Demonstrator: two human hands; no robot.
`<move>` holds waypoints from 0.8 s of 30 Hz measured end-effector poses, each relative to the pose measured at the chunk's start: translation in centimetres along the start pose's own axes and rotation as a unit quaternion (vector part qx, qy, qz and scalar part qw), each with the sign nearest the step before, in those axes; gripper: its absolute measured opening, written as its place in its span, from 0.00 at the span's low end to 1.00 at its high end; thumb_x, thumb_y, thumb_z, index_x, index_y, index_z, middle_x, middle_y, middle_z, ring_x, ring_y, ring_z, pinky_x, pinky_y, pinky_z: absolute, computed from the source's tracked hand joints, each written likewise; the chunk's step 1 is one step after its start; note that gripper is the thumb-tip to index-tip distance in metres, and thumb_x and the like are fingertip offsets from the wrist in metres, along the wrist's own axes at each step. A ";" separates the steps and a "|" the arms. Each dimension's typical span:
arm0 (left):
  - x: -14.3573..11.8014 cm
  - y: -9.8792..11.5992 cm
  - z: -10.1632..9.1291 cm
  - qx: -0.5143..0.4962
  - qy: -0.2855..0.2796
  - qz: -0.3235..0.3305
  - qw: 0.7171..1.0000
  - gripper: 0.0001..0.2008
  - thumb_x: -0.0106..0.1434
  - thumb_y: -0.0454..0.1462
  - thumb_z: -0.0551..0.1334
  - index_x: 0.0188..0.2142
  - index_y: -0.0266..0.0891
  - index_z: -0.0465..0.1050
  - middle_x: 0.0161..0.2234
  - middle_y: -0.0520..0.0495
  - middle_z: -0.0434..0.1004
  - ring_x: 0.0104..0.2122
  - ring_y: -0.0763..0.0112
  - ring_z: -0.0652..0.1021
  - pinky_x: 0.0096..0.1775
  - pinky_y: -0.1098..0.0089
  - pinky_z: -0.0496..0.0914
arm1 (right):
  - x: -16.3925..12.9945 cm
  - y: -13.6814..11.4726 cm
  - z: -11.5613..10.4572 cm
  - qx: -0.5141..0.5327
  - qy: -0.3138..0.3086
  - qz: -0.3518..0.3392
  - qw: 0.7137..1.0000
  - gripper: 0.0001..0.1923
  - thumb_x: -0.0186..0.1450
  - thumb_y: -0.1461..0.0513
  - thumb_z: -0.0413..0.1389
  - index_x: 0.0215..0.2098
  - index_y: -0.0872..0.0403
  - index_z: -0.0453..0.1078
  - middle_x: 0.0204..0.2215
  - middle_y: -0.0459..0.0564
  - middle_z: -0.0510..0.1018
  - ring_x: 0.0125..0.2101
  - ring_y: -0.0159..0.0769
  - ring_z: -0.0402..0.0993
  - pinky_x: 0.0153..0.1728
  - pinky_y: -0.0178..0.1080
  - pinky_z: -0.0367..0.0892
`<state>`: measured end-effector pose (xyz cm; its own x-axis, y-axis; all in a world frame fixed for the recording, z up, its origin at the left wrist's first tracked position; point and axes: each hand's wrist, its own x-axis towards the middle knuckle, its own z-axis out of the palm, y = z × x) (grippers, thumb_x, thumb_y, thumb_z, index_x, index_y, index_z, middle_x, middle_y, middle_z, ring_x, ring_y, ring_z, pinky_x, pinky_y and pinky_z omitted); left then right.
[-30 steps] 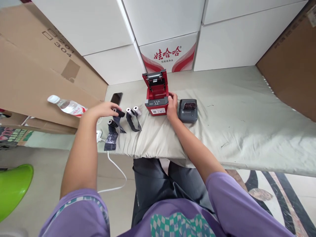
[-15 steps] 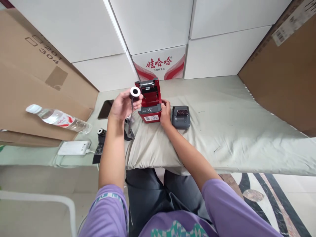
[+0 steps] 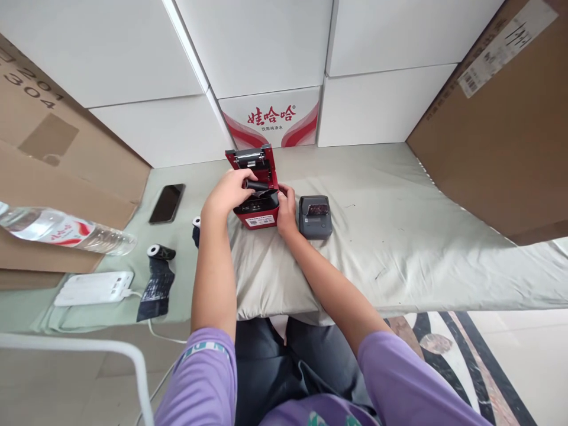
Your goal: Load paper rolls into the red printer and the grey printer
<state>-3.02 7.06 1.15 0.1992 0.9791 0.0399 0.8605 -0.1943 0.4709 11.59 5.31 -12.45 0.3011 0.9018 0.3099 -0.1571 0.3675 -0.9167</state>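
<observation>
Since half a second ago the left hand [image 3: 228,192] has come down from the air in front of the printer and now lowers the dark paper roll [image 3: 257,186] into the open bay of the red printer [image 3: 257,195], fingers curled around the roll, while the right hand [image 3: 286,210] has stayed pressed against the printer's right side, fingers together and thumb on the front corner. Nearest the person, at the front edge of the cloth-covered table [image 3: 399,248], a white power bank [image 3: 93,288] lies at the left with its cable running off the edge, and just to its right a loose roll [image 3: 160,252] lies with its dark strip unrolled toward the edge. Another roll [image 3: 196,222] shows partly behind the left forearm. The red printer stands near the middle of the table on a raised fold of cloth, its lid tipped up and back, and a grey printer [image 3: 315,216] sits just beside it to the right, close to the right hand. Farther left, a water bottle [image 3: 66,229] lies on its side against cardboard, and a black phone [image 3: 167,203] lies flat toward the back edge. White cartons [image 3: 266,53] stand stacked behind the table.
</observation>
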 end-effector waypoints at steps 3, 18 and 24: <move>0.5 -0.3 0.4 0.000 -0.003 -0.005 1.000 0.15 0.58 0.34 0.65 0.45 0.41 0.81 0.37 0.46 0.82 0.39 0.59 0.79 0.44 0.64 0.72 | 0.0 0.1 -0.1 -0.005 -0.005 -0.001 1.000 0.18 0.71 0.49 0.49 0.52 0.49 0.67 0.51 0.52 0.76 0.55 0.42 0.71 0.63 0.49 0.66; 1.3 -0.3 1.1 0.094 0.002 -0.018 0.995 0.14 0.56 0.34 0.68 0.43 0.45 0.83 0.42 0.44 0.85 0.42 0.55 0.81 0.46 0.62 0.73 | 0.1 -0.1 -0.1 0.007 -0.004 -0.001 1.000 0.19 0.70 0.49 0.49 0.52 0.50 0.68 0.51 0.53 0.76 0.54 0.43 0.72 0.63 0.51 0.65; 1.1 0.2 0.8 0.078 -0.010 -0.003 0.997 0.12 0.61 0.37 0.65 0.43 0.45 0.86 0.44 0.44 0.86 0.45 0.53 0.82 0.50 0.59 0.72 | 0.1 -0.1 -0.1 0.009 -0.002 -0.003 1.000 0.18 0.70 0.49 0.49 0.51 0.50 0.68 0.50 0.53 0.76 0.54 0.44 0.72 0.63 0.52 0.65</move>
<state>-2.19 8.05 0.58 0.2019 0.9792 0.0185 0.9241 -0.1967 0.3277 11.72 5.37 -12.38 0.2975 0.9006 0.3169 -0.1718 0.3770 -0.9101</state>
